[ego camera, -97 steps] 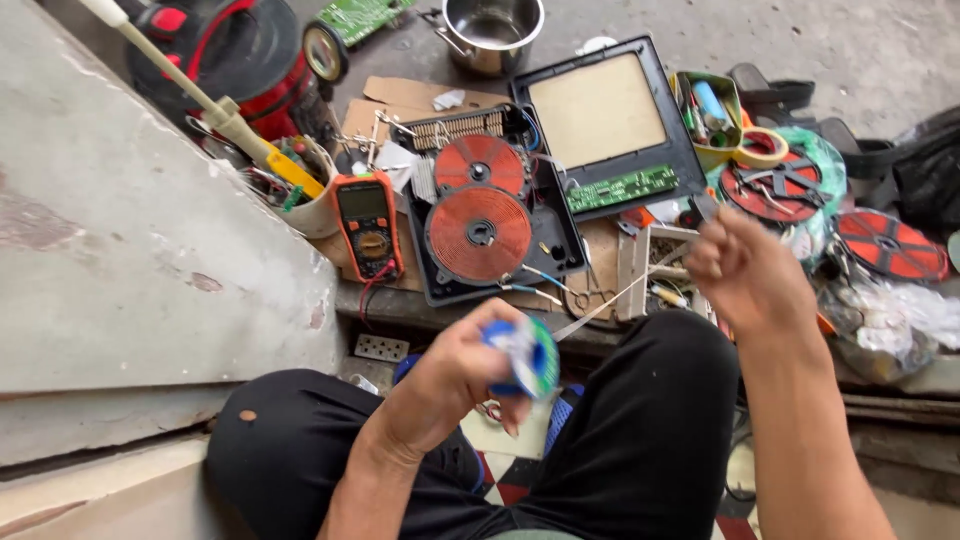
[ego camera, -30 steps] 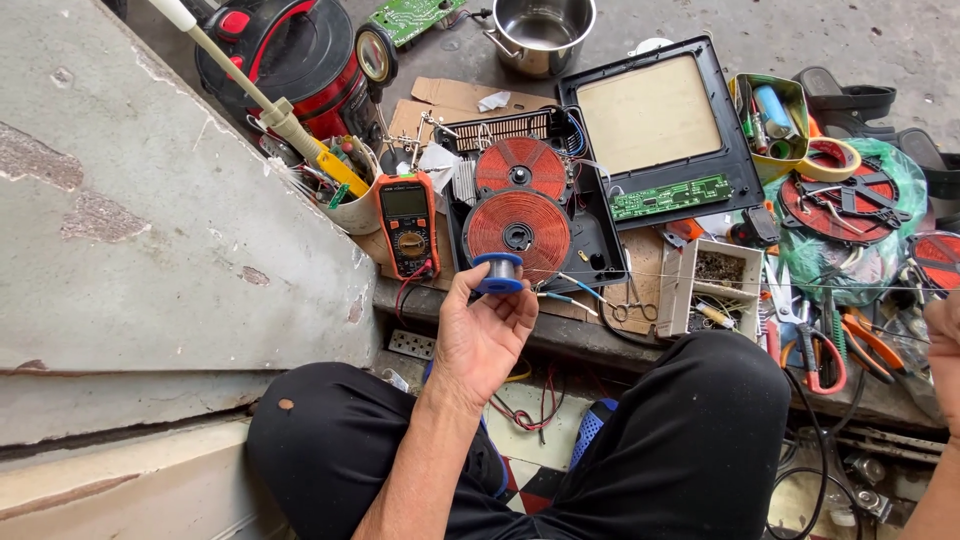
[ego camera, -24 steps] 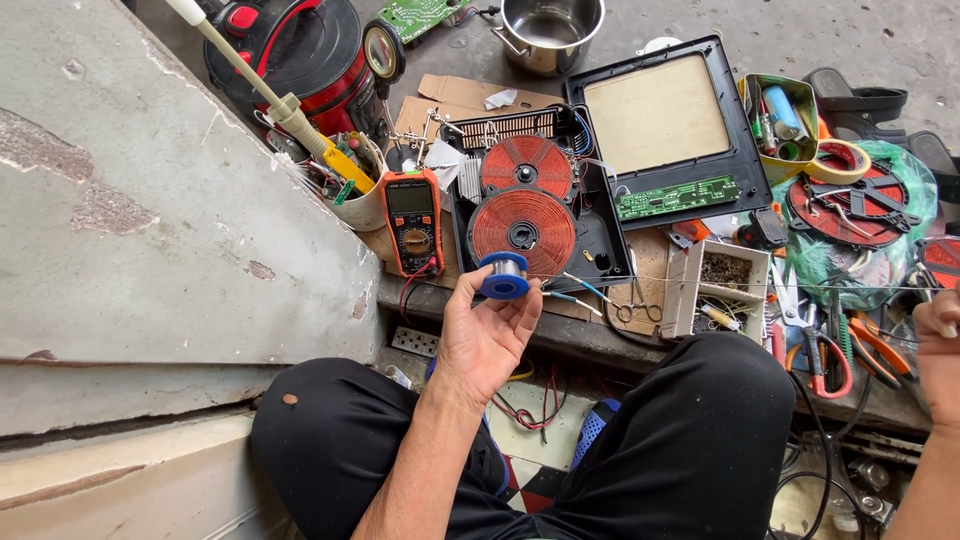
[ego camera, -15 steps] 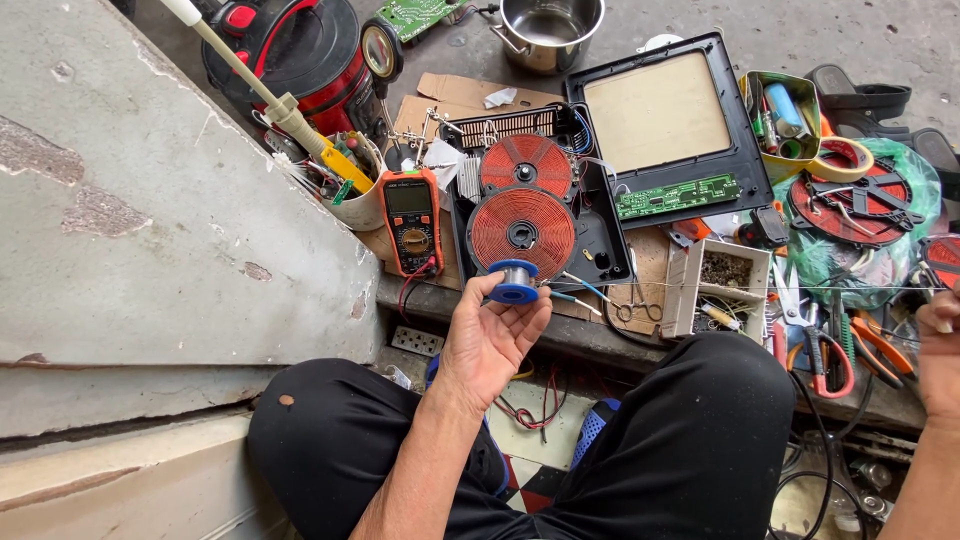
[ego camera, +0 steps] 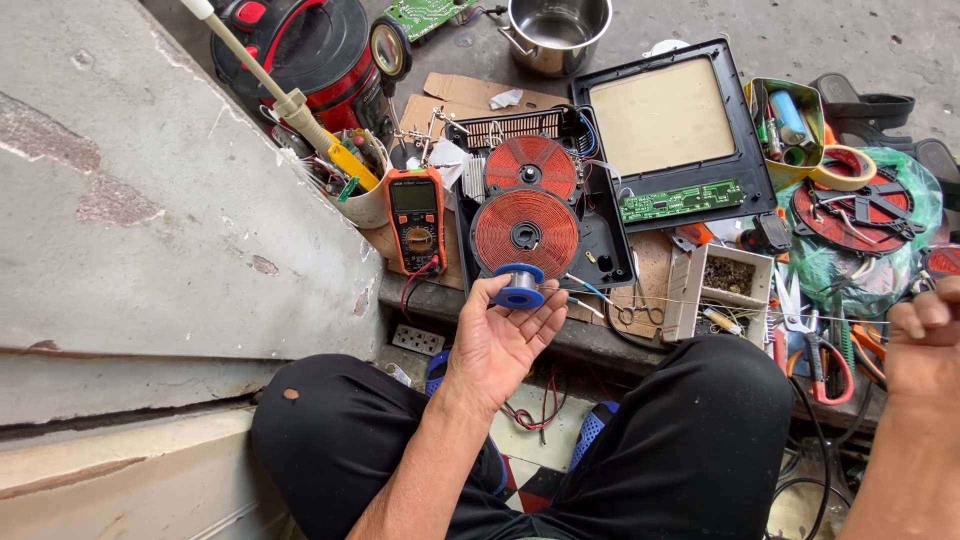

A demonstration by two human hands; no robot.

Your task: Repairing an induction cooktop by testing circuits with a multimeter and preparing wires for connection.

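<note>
My left hand (ego camera: 505, 338) holds a small blue spool of solder wire (ego camera: 520, 286) between thumb and fingers, palm up, above my lap. A thin strand of solder wire (ego camera: 720, 308) runs from the spool rightwards to my right hand (ego camera: 925, 345), which is closed on its end at the right edge of the view. Just beyond the spool lies an opened induction cooker base with two copper coils (ego camera: 527, 231) and its black glass top (ego camera: 668, 133) with a green circuit board (ego camera: 680, 201).
An orange multimeter (ego camera: 415, 217) lies left of the coils. A steel pot (ego camera: 553, 30), a red vacuum cleaner (ego camera: 310, 45), a yellow tin of parts (ego camera: 787, 130), tape rolls, scissors (ego camera: 805, 340) and another coil (ego camera: 860, 210) crowd the bench. A concrete slab (ego camera: 150, 210) rises at left.
My left hand brought the spool up from my lap toward the coils. My right hand swung out to the right, drawing the solder strand out long.
</note>
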